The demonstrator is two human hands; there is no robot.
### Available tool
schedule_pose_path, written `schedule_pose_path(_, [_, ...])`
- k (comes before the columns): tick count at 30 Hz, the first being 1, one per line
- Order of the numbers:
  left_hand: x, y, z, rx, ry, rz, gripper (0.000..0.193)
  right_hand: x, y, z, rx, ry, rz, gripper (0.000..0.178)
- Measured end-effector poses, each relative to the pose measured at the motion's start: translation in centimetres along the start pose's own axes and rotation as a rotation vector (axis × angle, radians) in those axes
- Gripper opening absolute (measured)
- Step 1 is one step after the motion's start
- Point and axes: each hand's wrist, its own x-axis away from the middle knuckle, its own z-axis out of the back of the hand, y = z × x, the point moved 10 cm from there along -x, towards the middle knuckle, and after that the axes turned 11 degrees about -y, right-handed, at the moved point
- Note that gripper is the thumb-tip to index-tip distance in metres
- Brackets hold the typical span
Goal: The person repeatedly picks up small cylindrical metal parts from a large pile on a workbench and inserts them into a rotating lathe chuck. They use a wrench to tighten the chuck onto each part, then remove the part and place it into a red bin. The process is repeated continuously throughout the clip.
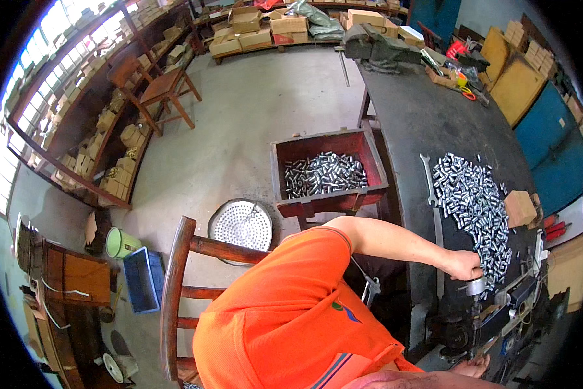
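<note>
My left hand (pixel 463 264) is closed at the near edge of a heap of small shiny metal cylinders (pixel 470 201) on the dark workbench (pixel 408 117). Whatever its curled fingers hold is hidden. Right beside it, a round silver part (pixel 475 286) tops an upright metal fixture (pixel 475 318). Low in the picture, my right hand (pixel 474 366) is by the base of this fixture. Only part of that hand shows, and its fingers are too unclear to read.
A long wrench (pixel 428 178) lies left of the heap, with a cardboard box (pixel 520 209) on its right. A red wooden crate (pixel 376 159) of similar cylinders stands beside the bench. A vise (pixel 372 47) sits at the far end. Behind me is a wooden chair back (pixel 182 279).
</note>
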Motion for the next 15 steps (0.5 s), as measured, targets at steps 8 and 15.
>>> schedule_pose_path(8, [0.4, -0.3, 0.0, 0.122, -0.056, 0.047, 0.038, 4.5, -10.1, -3.3, -0.271, 0.028, 0.383, 0.023])
schedule_pose_path(15, [0.6, -0.7, 0.0, 0.286, -0.052, 0.079, 0.042, 12.9, -9.4, -4.1, 0.127, 0.271, 0.186, 0.019])
